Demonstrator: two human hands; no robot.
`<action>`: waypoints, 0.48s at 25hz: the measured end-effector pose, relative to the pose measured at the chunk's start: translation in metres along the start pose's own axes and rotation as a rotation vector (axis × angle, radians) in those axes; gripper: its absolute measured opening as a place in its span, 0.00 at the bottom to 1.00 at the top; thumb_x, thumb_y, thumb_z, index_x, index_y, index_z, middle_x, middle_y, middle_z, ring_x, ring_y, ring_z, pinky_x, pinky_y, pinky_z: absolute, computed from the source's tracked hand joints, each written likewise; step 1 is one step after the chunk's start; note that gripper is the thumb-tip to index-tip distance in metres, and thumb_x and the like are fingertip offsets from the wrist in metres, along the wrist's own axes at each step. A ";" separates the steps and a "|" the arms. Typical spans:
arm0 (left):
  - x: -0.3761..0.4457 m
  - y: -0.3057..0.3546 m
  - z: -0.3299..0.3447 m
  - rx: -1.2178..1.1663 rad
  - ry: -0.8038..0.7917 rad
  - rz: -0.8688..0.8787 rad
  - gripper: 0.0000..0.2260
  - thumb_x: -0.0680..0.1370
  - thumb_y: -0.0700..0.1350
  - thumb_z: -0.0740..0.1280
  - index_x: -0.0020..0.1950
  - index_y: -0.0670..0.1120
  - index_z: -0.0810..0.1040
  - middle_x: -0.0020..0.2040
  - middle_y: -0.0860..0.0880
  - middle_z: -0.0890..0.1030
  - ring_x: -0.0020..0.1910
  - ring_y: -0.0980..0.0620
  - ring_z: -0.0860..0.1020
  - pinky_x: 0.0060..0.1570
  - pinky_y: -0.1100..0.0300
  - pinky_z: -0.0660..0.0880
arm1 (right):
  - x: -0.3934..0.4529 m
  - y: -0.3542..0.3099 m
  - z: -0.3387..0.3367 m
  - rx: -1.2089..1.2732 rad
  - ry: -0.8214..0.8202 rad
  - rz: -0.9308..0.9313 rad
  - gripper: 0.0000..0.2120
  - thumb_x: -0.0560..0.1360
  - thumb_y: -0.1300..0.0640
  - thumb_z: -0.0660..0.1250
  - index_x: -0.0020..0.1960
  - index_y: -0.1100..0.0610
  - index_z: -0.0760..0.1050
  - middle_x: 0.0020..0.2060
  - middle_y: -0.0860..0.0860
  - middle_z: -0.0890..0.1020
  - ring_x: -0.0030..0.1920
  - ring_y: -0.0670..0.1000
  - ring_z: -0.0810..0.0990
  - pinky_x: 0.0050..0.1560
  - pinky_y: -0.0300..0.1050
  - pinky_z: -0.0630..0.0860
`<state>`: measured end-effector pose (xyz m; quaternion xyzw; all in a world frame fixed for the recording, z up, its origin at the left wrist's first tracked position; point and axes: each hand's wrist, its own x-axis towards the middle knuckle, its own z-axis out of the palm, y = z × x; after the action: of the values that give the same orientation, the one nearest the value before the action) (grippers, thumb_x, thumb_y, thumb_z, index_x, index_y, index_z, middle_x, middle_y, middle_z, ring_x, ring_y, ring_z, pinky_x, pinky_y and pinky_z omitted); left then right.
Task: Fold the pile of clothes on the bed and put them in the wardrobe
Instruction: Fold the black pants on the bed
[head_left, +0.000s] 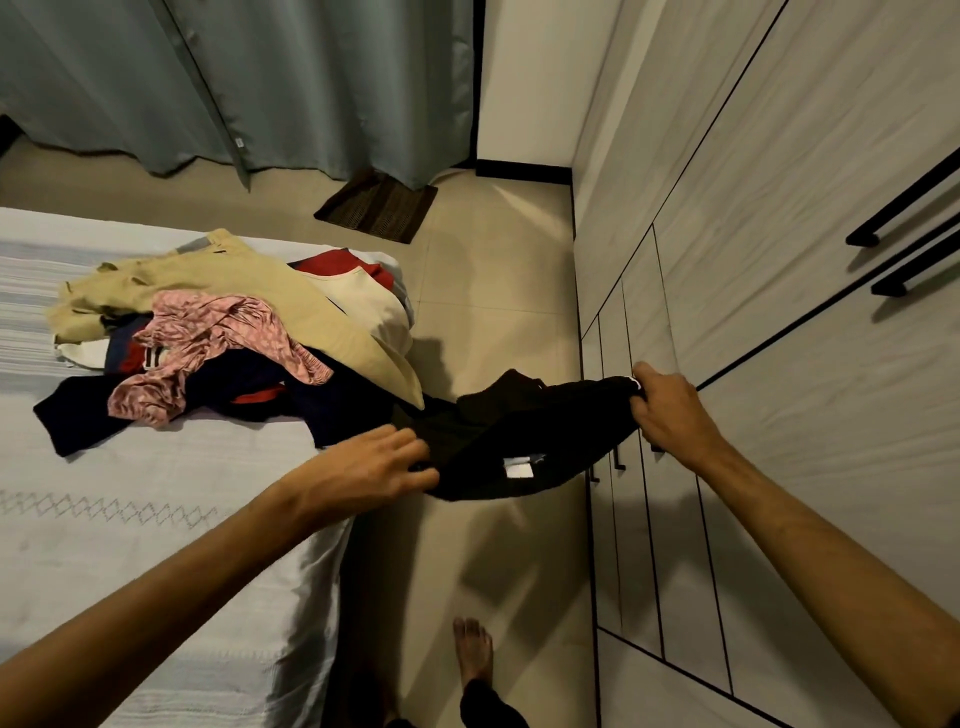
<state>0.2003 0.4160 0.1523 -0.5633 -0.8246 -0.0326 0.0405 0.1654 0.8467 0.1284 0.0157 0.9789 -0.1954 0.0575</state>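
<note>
A black garment (530, 431) with a white label hangs stretched in the air between the bed and the wardrobe. My right hand (670, 410) grips its right end, close to the wardrobe doors. My left hand (374, 462) holds its left end over the bed's corner. The pile of clothes (218, 343) lies on the bed (130, 493): beige trousers on top, a pink patterned piece, dark blue and red items, a cream one at the far edge. The wardrobe (779, 260) fills the right side with its doors closed.
A narrow strip of tiled floor (493, 291) runs between bed and wardrobe; my bare foot (472, 649) stands on it. A dark mat (376, 208) lies by the grey-green curtains (234, 83) at the back. Black bar handles (904, 208) stick out from the wardrobe doors.
</note>
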 end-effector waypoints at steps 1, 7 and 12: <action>-0.005 0.013 0.008 0.026 -0.039 0.022 0.25 0.67 0.42 0.81 0.60 0.49 0.74 0.50 0.46 0.80 0.44 0.49 0.78 0.40 0.55 0.77 | -0.006 0.002 0.001 0.178 0.008 0.092 0.04 0.83 0.65 0.60 0.56 0.60 0.72 0.40 0.60 0.82 0.31 0.58 0.84 0.30 0.52 0.83; -0.015 0.084 0.063 -0.018 -0.054 0.024 0.19 0.71 0.43 0.71 0.60 0.50 0.74 0.47 0.47 0.79 0.36 0.52 0.78 0.35 0.60 0.79 | -0.018 0.000 -0.018 0.587 -0.610 0.205 0.19 0.86 0.67 0.56 0.68 0.51 0.78 0.41 0.64 0.85 0.36 0.62 0.87 0.36 0.48 0.85; -0.039 0.105 0.086 -0.178 -0.101 -0.182 0.19 0.63 0.45 0.84 0.51 0.48 0.84 0.50 0.48 0.71 0.34 0.55 0.77 0.30 0.64 0.78 | -0.018 0.014 -0.032 0.639 -0.836 0.256 0.10 0.81 0.63 0.68 0.61 0.64 0.82 0.54 0.61 0.87 0.53 0.63 0.87 0.53 0.53 0.85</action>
<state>0.3099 0.4269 0.0641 -0.4885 -0.8671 -0.0806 -0.0542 0.1802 0.8720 0.1547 0.0725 0.7545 -0.4645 0.4578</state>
